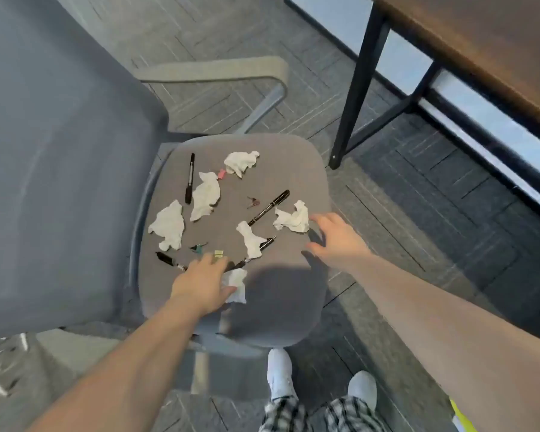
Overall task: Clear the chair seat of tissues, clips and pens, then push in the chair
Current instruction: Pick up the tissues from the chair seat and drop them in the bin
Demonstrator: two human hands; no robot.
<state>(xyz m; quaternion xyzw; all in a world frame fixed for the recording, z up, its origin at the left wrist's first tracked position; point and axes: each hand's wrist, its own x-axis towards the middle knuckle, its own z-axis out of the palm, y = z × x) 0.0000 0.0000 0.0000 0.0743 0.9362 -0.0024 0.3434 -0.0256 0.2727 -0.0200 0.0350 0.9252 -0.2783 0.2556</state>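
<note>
Head view, chair seat [287, 169] taken as clock face. Pen [190, 178] at 10 o'clock, lying near upright. Tissues: one at 9 [168, 225], one toward centre-left [205, 196], one at 12 [240, 162] with pink clip [221, 173] touching its left edge. Green clip [198, 248] and yellow clip [219, 253] at 7, just beyond left hand [200, 283]; that hand lies palm down, fingers loosely spread, thumb against a tissue [236, 285]; whether it grips, cannot tell. Dark clip [253, 201] and pen [268, 207] at centre. Right hand [337, 241] open, fingers spread, just beside tissue [292, 218] at 3. Table [468, 51] stands at upper right, apart from the chair.
</note>
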